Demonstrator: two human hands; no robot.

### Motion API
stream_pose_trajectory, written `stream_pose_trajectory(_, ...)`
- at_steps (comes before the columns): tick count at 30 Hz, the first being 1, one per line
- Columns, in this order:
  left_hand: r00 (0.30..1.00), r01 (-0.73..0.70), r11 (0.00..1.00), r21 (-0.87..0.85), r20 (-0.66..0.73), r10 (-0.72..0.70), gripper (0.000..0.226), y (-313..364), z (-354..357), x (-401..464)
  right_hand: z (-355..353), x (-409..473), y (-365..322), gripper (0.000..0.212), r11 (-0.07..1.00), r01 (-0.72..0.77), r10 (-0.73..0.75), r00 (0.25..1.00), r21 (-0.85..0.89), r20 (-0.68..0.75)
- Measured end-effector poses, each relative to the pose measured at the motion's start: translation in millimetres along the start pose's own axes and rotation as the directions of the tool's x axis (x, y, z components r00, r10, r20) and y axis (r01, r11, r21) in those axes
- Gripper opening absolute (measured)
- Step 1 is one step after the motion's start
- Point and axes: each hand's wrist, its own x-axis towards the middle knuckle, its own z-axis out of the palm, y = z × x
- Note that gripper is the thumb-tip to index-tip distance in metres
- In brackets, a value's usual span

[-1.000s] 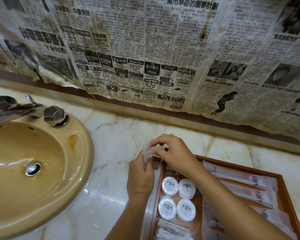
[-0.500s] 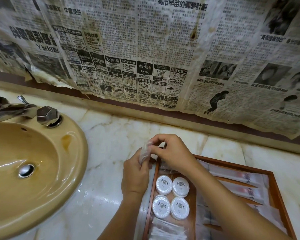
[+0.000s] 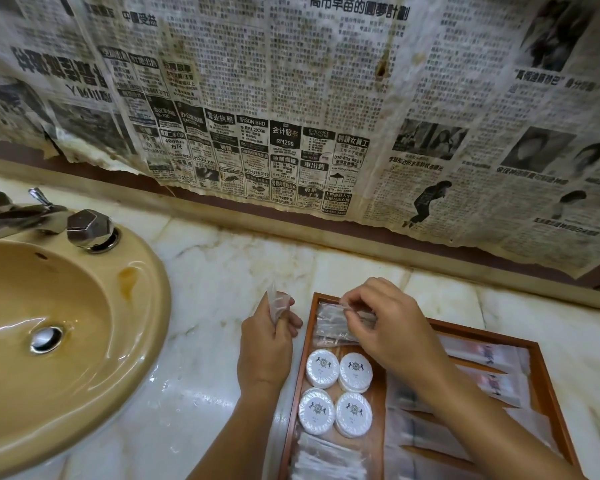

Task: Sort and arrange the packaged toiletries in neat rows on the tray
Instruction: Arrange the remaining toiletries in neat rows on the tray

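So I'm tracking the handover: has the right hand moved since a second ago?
Yes. The right hand has drawn away from the left hand, rightward over the tray.

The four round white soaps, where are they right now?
In the head view, the round white soaps sit two by two in the wooden tray's left column, between clear packets behind and in front, under the right hand.

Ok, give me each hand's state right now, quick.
Left hand: grips a clear sachet above the counter.
Right hand: pinches a clear packet over the tray's far-left corner.
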Motion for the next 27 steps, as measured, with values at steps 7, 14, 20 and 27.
stream_pose_trajectory(7,1.000,0.001,1.000,0.002,-0.004,-0.001,0.022,0.4,0.7,-0.9,21.8,-9.9,3.0,0.007,0.999,-0.014,0.021,0.992,-0.051,0.128)
stream_pose_trajectory(14,1.000,0.007,1.000,0.009,-0.006,-0.007,0.023,1.5,0.8,-0.4,29.3,-7.0,2.1,0.016,0.994,0.039,-0.019,0.981,-0.101,0.194)
stream_pose_trajectory(20,1.000,0.009,1.000,0.022,-0.010,-0.009,0.023,3.1,0.5,-1.0,18.7,-1.9,1.3,0.022,0.999,0.010,0.002,0.956,-0.041,0.292)
stream_pose_trajectory(27,1.000,0.006,0.999,0.036,-0.017,-0.006,0.021,1.8,1.1,-0.4,-3.5,-1.4,15.4,0.012,0.995,-0.094,0.088,0.976,0.019,0.200)
